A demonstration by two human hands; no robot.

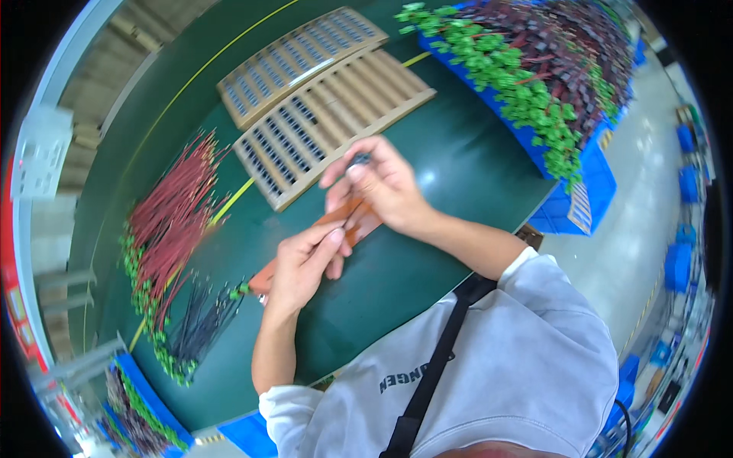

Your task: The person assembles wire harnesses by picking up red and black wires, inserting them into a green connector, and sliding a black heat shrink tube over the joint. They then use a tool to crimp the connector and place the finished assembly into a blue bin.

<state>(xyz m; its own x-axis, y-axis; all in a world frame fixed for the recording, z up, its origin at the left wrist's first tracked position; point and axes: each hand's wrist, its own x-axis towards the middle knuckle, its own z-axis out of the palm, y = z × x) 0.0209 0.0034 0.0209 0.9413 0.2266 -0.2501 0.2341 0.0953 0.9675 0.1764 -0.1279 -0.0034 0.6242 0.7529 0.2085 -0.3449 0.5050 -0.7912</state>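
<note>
My left hand (299,263) is closed in front of me, fingers and thumb pinched on a thin dark wire that runs over an orange-brown strip (334,219). The strip stretches slantwise under both hands, and a green connector (240,290) shows by its lower left end. Up and to the right, my right hand (388,187) pinches a small dark part (359,160) between thumb and fingers; blur hides its exact kind. Just beyond this hand lies a wooden slotted tray (416,99), with rows of small dark parts in its left slots.
A second slotted tray (238,120) lies behind the first. Red wires (172,206) and black wires (202,324) with green ends are spread at the left of the green table (450,164). A blue bin (500,107) heaped with wired parts stands far right; another blue bin (156,397) sits lower left.
</note>
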